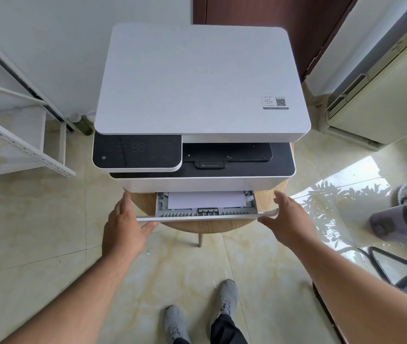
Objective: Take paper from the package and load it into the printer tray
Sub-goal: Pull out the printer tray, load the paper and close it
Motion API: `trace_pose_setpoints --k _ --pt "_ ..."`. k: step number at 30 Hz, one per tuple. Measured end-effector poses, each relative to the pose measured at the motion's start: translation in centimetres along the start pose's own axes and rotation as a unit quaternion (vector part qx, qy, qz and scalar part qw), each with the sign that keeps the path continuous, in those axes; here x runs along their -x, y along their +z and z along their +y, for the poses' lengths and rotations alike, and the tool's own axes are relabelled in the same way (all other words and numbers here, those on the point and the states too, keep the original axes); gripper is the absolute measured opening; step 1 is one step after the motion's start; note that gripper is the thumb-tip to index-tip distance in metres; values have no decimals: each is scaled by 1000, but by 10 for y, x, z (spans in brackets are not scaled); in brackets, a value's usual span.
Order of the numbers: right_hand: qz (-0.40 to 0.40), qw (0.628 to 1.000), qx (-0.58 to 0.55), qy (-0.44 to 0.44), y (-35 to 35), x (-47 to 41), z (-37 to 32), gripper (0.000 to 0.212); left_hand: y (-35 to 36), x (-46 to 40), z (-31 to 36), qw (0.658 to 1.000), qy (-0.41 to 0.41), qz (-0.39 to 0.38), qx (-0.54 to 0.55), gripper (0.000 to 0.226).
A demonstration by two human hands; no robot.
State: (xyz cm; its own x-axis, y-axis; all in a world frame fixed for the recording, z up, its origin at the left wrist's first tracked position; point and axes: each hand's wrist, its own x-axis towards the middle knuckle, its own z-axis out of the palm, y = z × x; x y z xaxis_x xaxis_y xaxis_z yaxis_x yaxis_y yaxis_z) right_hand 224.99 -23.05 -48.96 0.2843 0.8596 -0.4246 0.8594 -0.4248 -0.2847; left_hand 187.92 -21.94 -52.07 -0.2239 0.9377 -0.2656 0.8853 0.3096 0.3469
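Note:
A white printer [197, 80] with a black control panel stands on a round wooden stool [145, 202]. Its paper tray [204, 216] is pulled partly out at the bottom front, and white paper [206, 198] lies flat inside it. My left hand [123, 227] rests at the tray's left front corner, thumb touching the front edge. My right hand [289, 219] is at the right front corner, thumb against the tray's front lip, fingers spread. Neither hand holds paper. No paper package is in view.
A white metal shelf rack [18, 142] stands at the left. An air conditioner unit [376, 95] is at the right, a purple bin with a liner [405, 224] beside a dark chair frame [383, 264]. My grey shoes [224, 301] stand on the tiled floor below.

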Motion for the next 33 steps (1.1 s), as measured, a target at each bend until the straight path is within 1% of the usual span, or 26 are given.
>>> trace_pose_setpoints --k 2,6,10,14,17,20,24,27,33 --pt "6 1000 -16 4 -1 -3 -2 81 1 -5 -1 1000 2 2 9 113" --pt "16 999 -25 12 -3 -8 -6 72 3 -12 -1 1000 -7 3 30 111" --pt "24 998 -49 21 -4 -12 -10 63 4 -17 0 998 -15 19 59 98" --pt "37 996 -79 23 -4 -15 -11 63 5 -19 4 993 -25 35 111 82" --pt "46 993 -106 24 -3 -17 -12 63 7 -22 6 989 -37 43 137 75" --pt "49 991 -121 21 -1 -18 -11 63 11 -25 4 986 -37 46 159 78" --pt "48 989 -142 5 2 -19 -7 63 11 -30 0 976 -16 25 215 85" --pt "52 986 -157 3 4 -20 -4 63 12 -33 -2 973 -15 19 230 81" --pt "63 981 -182 11 7 -26 -2 59 18 -35 -1 970 -25 42 238 74"
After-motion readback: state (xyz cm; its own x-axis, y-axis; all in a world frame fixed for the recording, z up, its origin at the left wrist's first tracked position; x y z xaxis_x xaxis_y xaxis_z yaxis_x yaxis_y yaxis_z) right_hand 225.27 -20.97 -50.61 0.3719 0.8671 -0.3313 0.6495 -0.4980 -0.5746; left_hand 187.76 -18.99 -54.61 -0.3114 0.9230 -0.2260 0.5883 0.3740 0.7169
